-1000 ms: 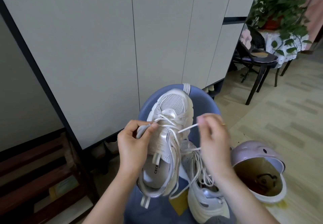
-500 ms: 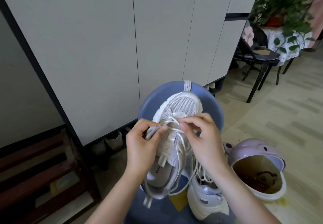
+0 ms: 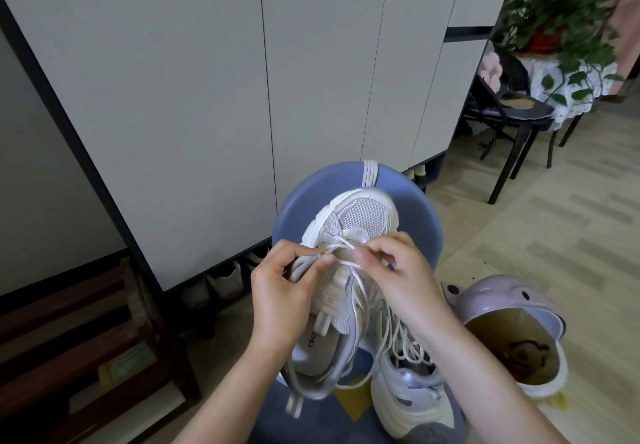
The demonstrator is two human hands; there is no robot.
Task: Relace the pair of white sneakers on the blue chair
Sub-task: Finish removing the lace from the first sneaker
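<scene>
A white mesh sneaker (image 3: 360, 216) leans toe-up against the back of the blue chair (image 3: 420, 216). My left hand (image 3: 280, 300) grips its left side by the eyelet row, thumb pressed near the lace. My right hand (image 3: 398, 275) pinches the white lace (image 3: 341, 261) at the lower eyelets, close to the left thumb. Loose lace trails down over the tongue. The second white sneaker (image 3: 412, 405) lies on the seat to the right, its own lace in a loose heap, partly hidden by my right forearm.
White cabinet doors (image 3: 207, 80) rise right behind the chair, with shoes in the gap beneath. A lilac-rimmed bin (image 3: 512, 308) stands on the floor at the right. A dark wooden rack (image 3: 69, 339) is at the left. A black chair (image 3: 512, 121) and potted plant (image 3: 554, 10) sit far right.
My right hand came in from holding the lace out to the right and now pinches it at the eyelets beside the left thumb. The left hand stays on the sneaker.
</scene>
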